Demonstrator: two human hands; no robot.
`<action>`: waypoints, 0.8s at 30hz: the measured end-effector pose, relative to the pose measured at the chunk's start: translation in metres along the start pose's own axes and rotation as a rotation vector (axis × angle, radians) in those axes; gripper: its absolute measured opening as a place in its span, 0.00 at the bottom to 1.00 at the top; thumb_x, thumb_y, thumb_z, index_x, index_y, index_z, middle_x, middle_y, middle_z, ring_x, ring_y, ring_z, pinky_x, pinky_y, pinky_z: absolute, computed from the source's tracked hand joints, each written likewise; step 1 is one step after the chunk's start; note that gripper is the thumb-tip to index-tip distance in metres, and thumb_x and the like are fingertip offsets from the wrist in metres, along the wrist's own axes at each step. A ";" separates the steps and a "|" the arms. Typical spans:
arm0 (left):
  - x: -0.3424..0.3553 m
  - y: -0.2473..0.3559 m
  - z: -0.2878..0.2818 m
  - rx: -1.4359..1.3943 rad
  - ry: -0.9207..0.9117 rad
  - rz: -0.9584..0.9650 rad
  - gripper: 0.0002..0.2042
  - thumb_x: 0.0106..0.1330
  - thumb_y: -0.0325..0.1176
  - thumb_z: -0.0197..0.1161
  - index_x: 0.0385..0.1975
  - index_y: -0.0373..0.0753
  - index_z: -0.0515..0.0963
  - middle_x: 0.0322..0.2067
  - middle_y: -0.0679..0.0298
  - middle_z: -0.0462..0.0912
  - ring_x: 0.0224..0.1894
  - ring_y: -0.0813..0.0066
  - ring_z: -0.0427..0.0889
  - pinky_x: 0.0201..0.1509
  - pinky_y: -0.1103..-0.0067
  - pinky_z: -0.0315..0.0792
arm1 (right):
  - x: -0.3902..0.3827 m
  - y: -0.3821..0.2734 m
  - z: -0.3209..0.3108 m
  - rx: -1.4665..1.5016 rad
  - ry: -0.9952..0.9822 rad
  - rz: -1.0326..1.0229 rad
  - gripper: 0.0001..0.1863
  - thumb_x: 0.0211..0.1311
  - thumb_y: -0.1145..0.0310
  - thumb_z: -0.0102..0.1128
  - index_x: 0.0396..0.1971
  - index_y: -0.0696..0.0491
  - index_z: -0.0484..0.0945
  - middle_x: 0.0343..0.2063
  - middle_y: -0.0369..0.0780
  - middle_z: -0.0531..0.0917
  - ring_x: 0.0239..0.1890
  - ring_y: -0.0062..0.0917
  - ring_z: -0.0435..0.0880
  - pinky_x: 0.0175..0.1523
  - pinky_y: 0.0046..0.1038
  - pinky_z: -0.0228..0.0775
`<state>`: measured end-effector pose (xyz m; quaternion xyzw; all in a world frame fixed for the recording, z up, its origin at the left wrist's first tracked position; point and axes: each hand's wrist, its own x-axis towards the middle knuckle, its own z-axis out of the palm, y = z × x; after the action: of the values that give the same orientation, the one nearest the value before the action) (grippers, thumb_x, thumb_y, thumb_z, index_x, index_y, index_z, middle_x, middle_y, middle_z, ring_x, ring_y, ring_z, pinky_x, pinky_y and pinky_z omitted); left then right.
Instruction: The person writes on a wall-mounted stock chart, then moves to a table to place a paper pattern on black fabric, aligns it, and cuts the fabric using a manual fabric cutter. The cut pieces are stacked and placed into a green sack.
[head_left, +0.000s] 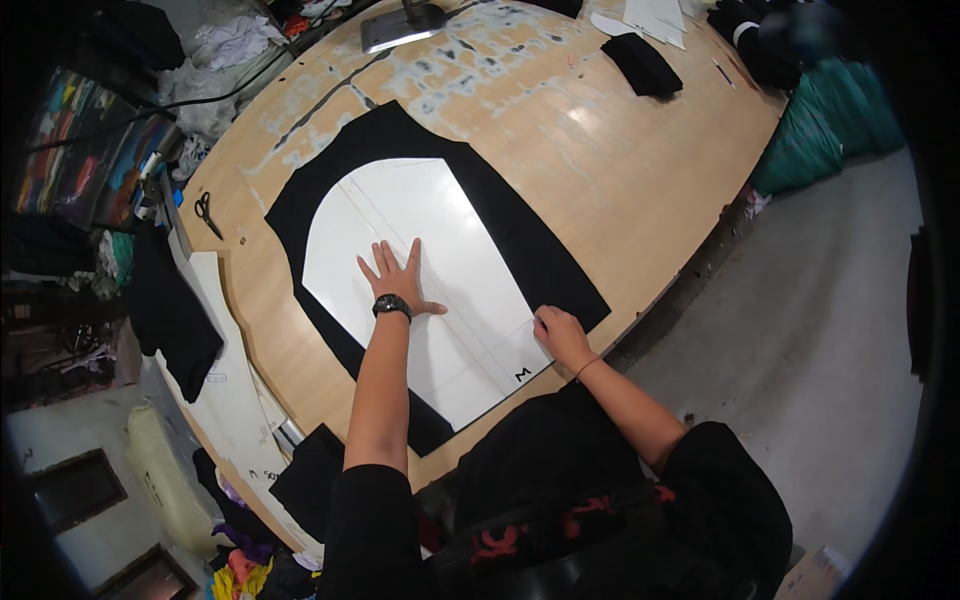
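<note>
A white pattern piece (450, 230), rounded at its far end and marked with faint lines, lies flat on black fabric (520, 230). The fabric spreads out beyond it at the far side and along both sides. My left hand (395, 278), with a dark watch at the wrist, presses on the middle of the pattern, fingers spread. At the pattern's right edge, near the table's front, my right hand (562, 335) has its fingers curled together against the edge and the fabric. Whatever those fingers may hold is hidden.
Black-handled scissors (208, 214) lie at the table's left. A folded black cloth (641, 65) sits at the far right, a lamp-like stand (403, 27) at the far edge. More white patterns (215, 350) and black cloth (175, 310) line the left. A green bundle (830, 125) stands beyond the right edge.
</note>
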<state>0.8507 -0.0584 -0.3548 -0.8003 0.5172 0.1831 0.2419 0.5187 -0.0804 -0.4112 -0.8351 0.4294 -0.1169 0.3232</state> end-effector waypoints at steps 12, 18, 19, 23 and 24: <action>-0.002 0.005 -0.004 0.007 -0.045 -0.040 0.77 0.32 0.75 0.82 0.84 0.64 0.36 0.82 0.38 0.40 0.84 0.40 0.34 0.79 0.34 0.27 | -0.057 0.016 -0.010 -0.008 -0.066 -0.046 0.06 0.67 0.70 0.61 0.35 0.56 0.75 0.33 0.49 0.81 0.37 0.51 0.84 0.42 0.49 0.78; -0.001 0.006 -0.002 -0.004 -0.028 -0.058 0.78 0.29 0.76 0.83 0.84 0.66 0.38 0.82 0.41 0.40 0.85 0.41 0.35 0.79 0.34 0.26 | -0.060 0.020 -0.013 0.015 -0.078 -0.086 0.06 0.67 0.70 0.61 0.35 0.56 0.76 0.32 0.48 0.80 0.38 0.50 0.83 0.43 0.48 0.78; 0.000 0.006 -0.001 -0.007 -0.026 -0.063 0.79 0.27 0.76 0.83 0.84 0.67 0.39 0.82 0.42 0.40 0.85 0.41 0.35 0.79 0.34 0.25 | -0.059 0.021 -0.014 0.020 -0.085 -0.096 0.05 0.67 0.70 0.61 0.35 0.56 0.76 0.32 0.48 0.80 0.38 0.50 0.83 0.43 0.48 0.78; 0.002 0.006 0.002 0.000 -0.024 -0.074 0.79 0.27 0.77 0.83 0.84 0.68 0.38 0.83 0.44 0.40 0.85 0.42 0.36 0.79 0.34 0.26 | -0.057 0.028 -0.020 0.028 -0.134 -0.162 0.05 0.67 0.71 0.61 0.35 0.56 0.76 0.32 0.48 0.80 0.37 0.50 0.83 0.43 0.47 0.78; 0.002 0.007 0.002 0.001 -0.027 -0.079 0.79 0.27 0.77 0.83 0.84 0.68 0.38 0.83 0.44 0.40 0.85 0.42 0.36 0.79 0.34 0.27 | -0.057 0.029 -0.022 0.035 -0.142 -0.166 0.05 0.67 0.71 0.61 0.35 0.56 0.76 0.32 0.48 0.80 0.37 0.49 0.83 0.43 0.46 0.78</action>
<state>0.8453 -0.0616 -0.3587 -0.8175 0.4821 0.1838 0.2561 0.4555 -0.0574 -0.4086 -0.8682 0.3329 -0.0912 0.3565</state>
